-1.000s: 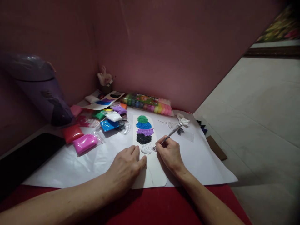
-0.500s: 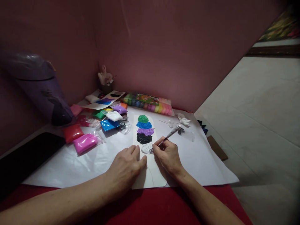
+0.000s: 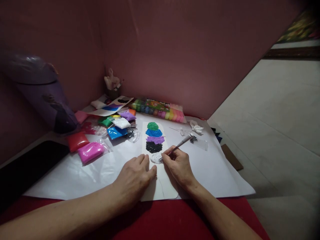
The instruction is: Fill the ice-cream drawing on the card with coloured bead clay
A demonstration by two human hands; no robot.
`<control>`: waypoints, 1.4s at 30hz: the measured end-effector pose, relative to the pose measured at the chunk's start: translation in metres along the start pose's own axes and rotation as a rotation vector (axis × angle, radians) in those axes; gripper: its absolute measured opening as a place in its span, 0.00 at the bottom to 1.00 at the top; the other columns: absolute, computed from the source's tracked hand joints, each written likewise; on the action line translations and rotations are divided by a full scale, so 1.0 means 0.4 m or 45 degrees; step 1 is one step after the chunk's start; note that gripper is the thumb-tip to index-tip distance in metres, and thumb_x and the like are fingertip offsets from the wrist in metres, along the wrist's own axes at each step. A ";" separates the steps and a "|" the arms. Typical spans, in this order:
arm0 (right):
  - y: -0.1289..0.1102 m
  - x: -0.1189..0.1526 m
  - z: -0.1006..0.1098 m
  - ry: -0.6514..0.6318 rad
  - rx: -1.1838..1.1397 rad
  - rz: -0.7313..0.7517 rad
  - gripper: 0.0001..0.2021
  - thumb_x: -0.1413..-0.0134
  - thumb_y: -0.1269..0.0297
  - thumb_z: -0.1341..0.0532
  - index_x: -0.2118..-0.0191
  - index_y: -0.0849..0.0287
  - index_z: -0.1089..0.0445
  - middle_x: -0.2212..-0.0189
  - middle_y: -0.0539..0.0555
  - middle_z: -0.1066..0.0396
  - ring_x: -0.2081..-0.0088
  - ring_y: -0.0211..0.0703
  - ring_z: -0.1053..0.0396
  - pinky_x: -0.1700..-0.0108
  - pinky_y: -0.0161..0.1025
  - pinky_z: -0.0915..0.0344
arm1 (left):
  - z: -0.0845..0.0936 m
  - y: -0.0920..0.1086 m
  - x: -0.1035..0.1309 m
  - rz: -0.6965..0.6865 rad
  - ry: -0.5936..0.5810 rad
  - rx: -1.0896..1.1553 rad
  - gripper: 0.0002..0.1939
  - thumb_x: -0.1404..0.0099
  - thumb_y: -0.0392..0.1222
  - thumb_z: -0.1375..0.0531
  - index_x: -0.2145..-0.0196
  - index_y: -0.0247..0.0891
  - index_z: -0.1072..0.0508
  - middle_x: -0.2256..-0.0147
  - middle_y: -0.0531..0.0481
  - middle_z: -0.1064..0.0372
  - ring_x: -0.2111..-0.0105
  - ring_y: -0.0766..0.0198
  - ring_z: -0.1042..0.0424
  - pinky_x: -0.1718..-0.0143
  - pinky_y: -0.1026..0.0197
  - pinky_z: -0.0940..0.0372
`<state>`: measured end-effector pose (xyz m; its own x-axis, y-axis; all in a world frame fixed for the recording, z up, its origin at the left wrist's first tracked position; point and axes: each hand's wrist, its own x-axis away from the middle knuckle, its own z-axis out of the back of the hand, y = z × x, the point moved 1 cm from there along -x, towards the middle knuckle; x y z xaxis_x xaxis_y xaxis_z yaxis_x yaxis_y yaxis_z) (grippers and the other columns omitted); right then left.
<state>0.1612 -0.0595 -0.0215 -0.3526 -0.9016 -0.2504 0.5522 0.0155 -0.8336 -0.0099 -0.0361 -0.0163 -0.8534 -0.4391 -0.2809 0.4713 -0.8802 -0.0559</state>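
Note:
In the head view my right hand (image 3: 178,165) is closed around a fork (image 3: 184,141) with a ribbed handle. Its tines rest in a patch of white clay (image 3: 155,158) on a pale card (image 3: 167,191). My left hand (image 3: 136,173) lies on the card's left side, thumb apart from the fingers, pressing it down and gripping nothing. Above the white patch, textured clay runs up the card in black (image 3: 154,147), purple (image 3: 155,139), blue (image 3: 154,133) and green (image 3: 152,126). Fingers of my right hand cover the white patch's right edge.
White paper (image 3: 207,180) covers the red table (image 3: 165,220). Bagged clay (image 3: 91,152) in several colours lies left, beside a painted sheet (image 3: 111,108). A long clay pack (image 3: 160,110) lies at the back. White clay scraps (image 3: 195,126) lie right; a purple container (image 3: 42,96) stands far left.
The fork's tines and my right fingertips have shifted slightly left across the white clay. My left hand and the card stay in place.

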 end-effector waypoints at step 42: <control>0.001 0.001 0.002 -0.025 0.064 -0.018 0.07 0.50 0.64 0.40 0.75 0.59 0.31 0.78 0.52 0.28 0.75 0.41 0.32 0.68 0.37 0.37 | 0.003 -0.001 0.002 0.004 -0.059 -0.005 0.14 0.36 0.30 0.44 0.55 0.36 0.26 0.59 0.37 0.29 0.59 0.49 0.29 0.64 0.50 0.29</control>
<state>0.1618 -0.0602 -0.0217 -0.3464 -0.9098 -0.2287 0.5845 -0.0186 -0.8112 -0.0109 -0.0362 -0.0155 -0.8612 -0.4501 -0.2361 0.4750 -0.8780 -0.0587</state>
